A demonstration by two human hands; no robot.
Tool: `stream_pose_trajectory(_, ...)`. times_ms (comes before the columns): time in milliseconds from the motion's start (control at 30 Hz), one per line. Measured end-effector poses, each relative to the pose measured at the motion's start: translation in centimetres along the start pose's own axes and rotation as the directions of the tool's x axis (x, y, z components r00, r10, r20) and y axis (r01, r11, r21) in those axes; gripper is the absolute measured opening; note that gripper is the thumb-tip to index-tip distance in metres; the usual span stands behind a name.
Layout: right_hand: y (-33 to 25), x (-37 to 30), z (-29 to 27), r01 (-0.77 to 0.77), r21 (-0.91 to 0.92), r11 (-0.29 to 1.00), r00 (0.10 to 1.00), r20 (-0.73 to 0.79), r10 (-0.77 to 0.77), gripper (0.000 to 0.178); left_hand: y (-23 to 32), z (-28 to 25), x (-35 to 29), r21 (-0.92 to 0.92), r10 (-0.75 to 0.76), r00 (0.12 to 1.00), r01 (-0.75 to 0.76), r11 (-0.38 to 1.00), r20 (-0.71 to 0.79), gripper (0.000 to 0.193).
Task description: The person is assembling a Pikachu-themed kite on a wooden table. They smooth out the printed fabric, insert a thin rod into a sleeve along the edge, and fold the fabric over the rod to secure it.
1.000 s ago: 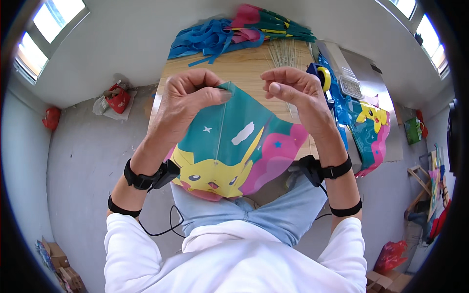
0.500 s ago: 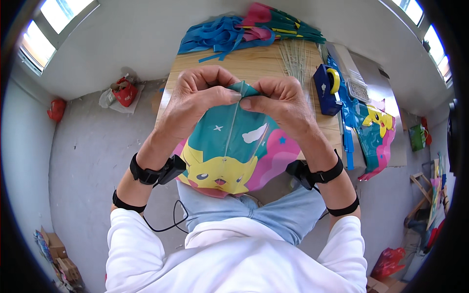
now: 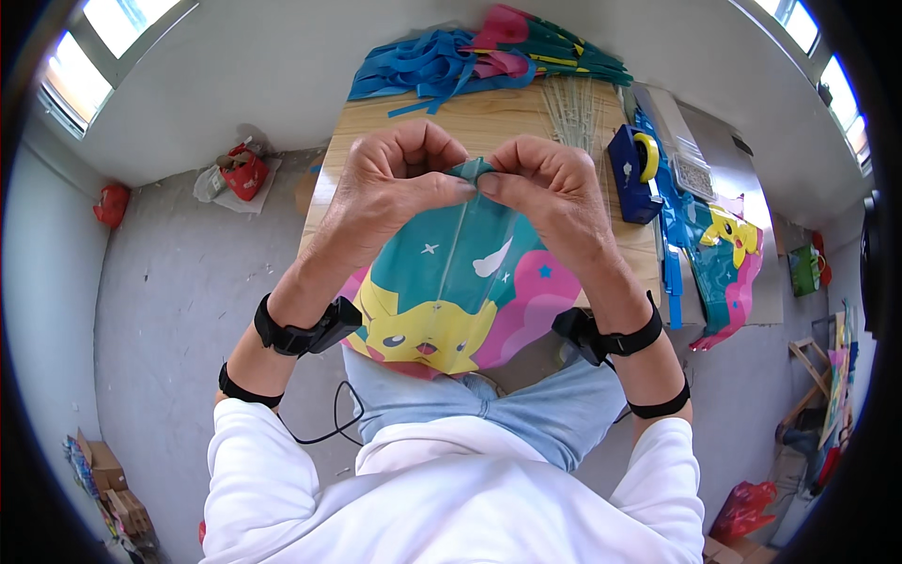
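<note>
A printed plastic kite sheet [image 3: 456, 268], teal on top with a yellow cartoon creature and pink waves lower down, hangs in front of me over my lap. Its teal top is gathered between my two hands above the table's front part. My left hand [image 3: 399, 174] is closed, pinching the top edge from the left with thumb and bent fingers. Right beside it, my right hand [image 3: 550, 188] pinches the same folded tip. The fingertips nearly meet there. A straight crease or thin strip runs down the sheet's middle; its lower edge rests near my jeans.
The wooden table [image 3: 404, 117] bears blue ribbons [image 3: 423, 66], folded teal-and-pink sheets [image 3: 554, 47] and thin clear rods [image 3: 571, 108]. At right stand a blue tape dispenser [image 3: 634, 174], a small clear box [image 3: 693, 176] and another printed sheet [image 3: 728, 254]. Red bags [image 3: 242, 176] lie on the floor.
Both hands have shifted slightly right with the sheet. The top tip, which stood up in a point, is now folded down between my fingertips.
</note>
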State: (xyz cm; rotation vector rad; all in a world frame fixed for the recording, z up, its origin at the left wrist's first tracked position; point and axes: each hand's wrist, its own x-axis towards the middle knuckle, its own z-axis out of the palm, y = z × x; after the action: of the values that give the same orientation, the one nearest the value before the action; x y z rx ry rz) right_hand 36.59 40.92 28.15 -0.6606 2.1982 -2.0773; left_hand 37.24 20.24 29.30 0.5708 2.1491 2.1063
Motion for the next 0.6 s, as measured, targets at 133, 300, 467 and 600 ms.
stream_pose_trajectory(133,-0.1,-0.1,0.0,-0.031,-0.006,1.000,0.999,0.013,0.031,0.008,0.3,-0.5,-0.2,0.057,-0.050,0.997,0.047,0.997,0.062,0.018)
stream_pose_trajectory(300,0.0,0.0,0.1,-0.019,-0.021,1.000,1.000,0.009,0.019,0.010,-0.4,-0.8,-0.9,0.068,-0.087,0.994,0.082,0.994,0.068,0.019)
stream_pose_trajectory(467,0.1,0.1,0.3,-0.001,-0.006,1.000,1.000,0.018,0.001,0.011,-0.8,-0.5,-0.9,-0.085,-0.097,0.995,0.097,0.992,0.002,0.014)
stream_pose_trajectory(600,0.0,0.2,0.3,-0.017,-0.055,0.998,0.999,0.029,0.018,0.012,-1.2,-0.5,-0.9,-0.145,-0.090,0.994,0.081,0.986,-0.056,0.012)
